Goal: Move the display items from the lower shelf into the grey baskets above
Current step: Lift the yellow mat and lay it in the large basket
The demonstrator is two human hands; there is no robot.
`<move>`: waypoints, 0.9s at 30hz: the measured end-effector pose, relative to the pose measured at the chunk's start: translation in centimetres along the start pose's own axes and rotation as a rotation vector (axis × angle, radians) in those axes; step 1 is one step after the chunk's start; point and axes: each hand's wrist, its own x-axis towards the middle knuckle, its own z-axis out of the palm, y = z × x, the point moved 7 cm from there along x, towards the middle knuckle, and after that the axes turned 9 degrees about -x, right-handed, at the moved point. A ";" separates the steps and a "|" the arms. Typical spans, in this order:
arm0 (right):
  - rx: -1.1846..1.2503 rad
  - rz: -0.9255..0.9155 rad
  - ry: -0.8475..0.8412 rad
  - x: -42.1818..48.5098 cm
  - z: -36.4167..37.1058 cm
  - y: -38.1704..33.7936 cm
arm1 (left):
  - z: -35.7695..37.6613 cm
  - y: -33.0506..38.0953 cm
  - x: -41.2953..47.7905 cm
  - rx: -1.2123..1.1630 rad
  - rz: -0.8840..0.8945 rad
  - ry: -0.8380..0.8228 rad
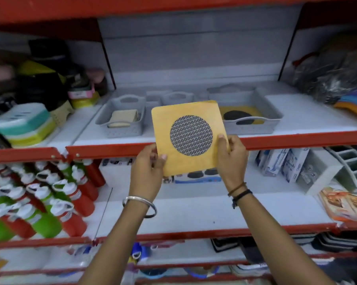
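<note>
A square yellow card with a round metal mesh disc in its middle (pixel 189 138) is held up in front of the upper shelf. My left hand (pixel 147 171) grips its lower left corner and my right hand (pixel 232 159) grips its lower right edge. Behind it on the upper shelf stand grey baskets: the left basket (pixel 122 128) holds beige items, the right basket (pixel 274 118) holds a similar yellow card with a dark disc. A smaller grey basket (pixel 176 97) shows between them, partly hidden by the card. More packaged items (pixel 202 175) lie on the lower shelf behind my hands.
Red and green bottles (pixel 56 198) crowd the lower shelf at left. White boxes (pixel 282 163) and a white rack (pixel 350 167) stand at lower right. Stacked plastic containers (pixel 23 124) fill the upper left; bagged goods (pixel 334 77) the upper right. Red shelf edges (pixel 111 150) cross the view.
</note>
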 end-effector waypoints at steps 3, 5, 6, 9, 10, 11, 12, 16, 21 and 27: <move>-0.032 0.032 0.034 4.2 -2.0 -1.0 | 2.5 2.7 4.3 0.033 0.055 -0.101; -0.082 0.061 0.046 7.1 -3.2 -1.0 | 4.9 4.0 7.1 0.024 0.072 -0.161; -0.115 0.068 0.053 8.5 -3.8 -0.9 | 6.3 4.7 8.3 0.042 0.069 -0.181; -0.223 0.095 0.069 13.2 -5.2 0.1 | 11.0 5.5 12.3 0.141 0.025 -0.219; -0.251 0.102 0.068 14.2 -5.4 0.4 | 12.2 5.7 13.0 0.179 0.007 -0.239; -0.286 0.113 0.059 15.5 -5.6 0.9 | 13.6 6.0 13.8 0.205 0.000 -0.263; -0.318 0.119 0.041 16.8 -5.8 1.6 | 15.2 6.4 14.3 0.227 -0.015 -0.283; -0.478 0.093 -0.110 19.8 -5.7 3.7 | 19.3 6.4 15.2 0.417 -0.079 -0.378; -0.585 0.046 -0.228 20.6 -5.6 4.7 | 21.7 5.5 15.1 0.588 -0.116 -0.487; -0.796 -0.068 -0.329 21.1 -4.3 6.0 | 23.3 5.7 15.0 0.896 -0.084 -0.562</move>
